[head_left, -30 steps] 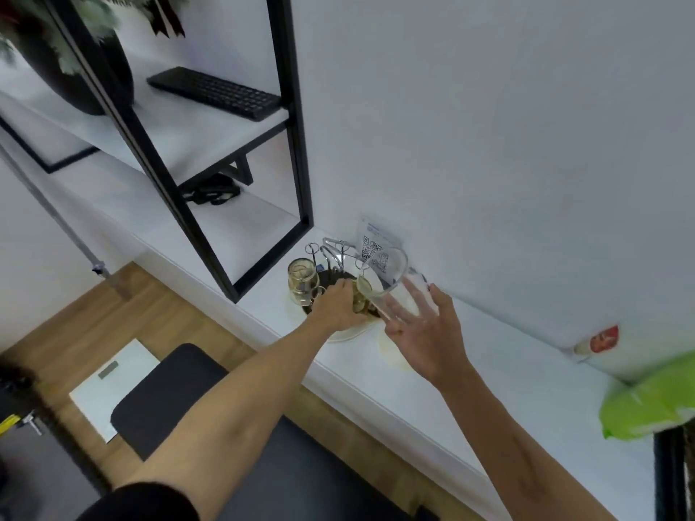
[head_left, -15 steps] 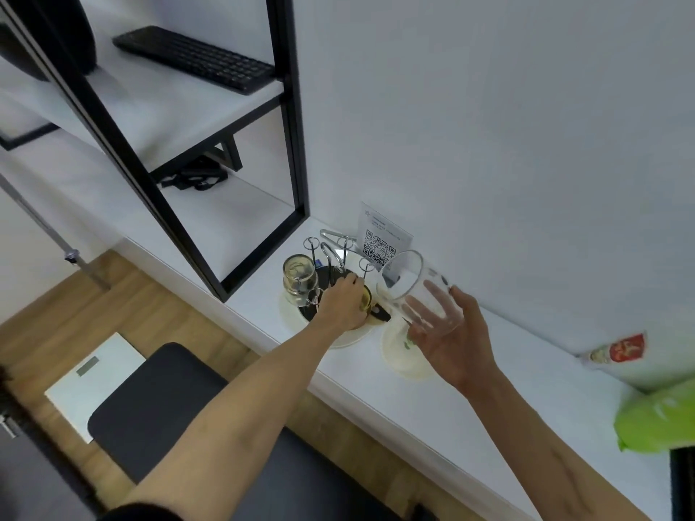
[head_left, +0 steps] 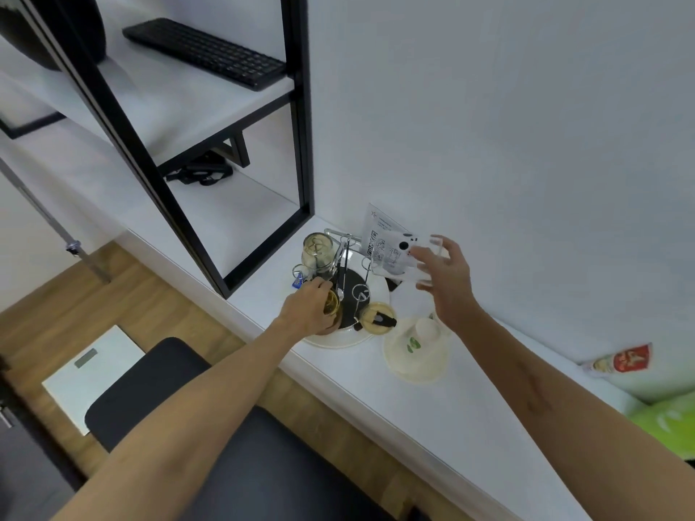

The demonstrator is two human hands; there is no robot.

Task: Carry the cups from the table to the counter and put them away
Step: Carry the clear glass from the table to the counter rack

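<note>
Your right hand (head_left: 447,283) grips the clear cup (head_left: 404,259) tipped sideways, just right of the rack's prongs (head_left: 353,274); left hand (head_left: 310,308) holds an amber cup (head_left: 331,303) at the tray.

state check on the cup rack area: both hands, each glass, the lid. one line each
left hand: gripping an amber glass at the rack
amber glass: held, low on the rack tray
right hand: holding a clear glass
clear glass: tilted, above the counter
glass on rack: hung on a peg
yellow lid: lying on the rack tray
</note>
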